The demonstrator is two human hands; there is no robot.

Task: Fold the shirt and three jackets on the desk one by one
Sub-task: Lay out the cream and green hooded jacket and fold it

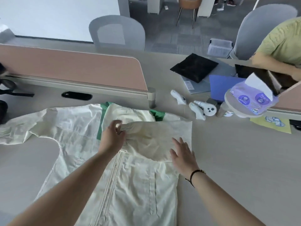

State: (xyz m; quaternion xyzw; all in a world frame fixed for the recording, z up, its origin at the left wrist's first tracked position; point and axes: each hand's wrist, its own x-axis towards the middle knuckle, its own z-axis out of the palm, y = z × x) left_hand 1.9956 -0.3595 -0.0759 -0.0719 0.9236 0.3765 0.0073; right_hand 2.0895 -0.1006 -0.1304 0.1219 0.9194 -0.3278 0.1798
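Observation:
A pale cream zip jacket (133, 185) with green trim lies flat on the grey desk (236, 160), zip facing up. Its left sleeve (40, 124) stretches out toward the desk's left side. The right sleeve (149, 134) is folded across the chest. My left hand (114, 136) pinches the cuff end of that folded sleeve near the collar. With straight fingers, my right hand (182, 154) lies flat at the jacket's right shoulder edge. A folded black garment (194, 66) sits at the back right of the desk.
A pink divider panel (73, 69) runs along the back left. White controllers (195, 105), a blue folder (223, 85), a tissue pack (250, 98) and a yellow paper (272, 124) crowd the right. Another person in a green shirt (283, 44) sits at the far right. Grey chairs stand behind.

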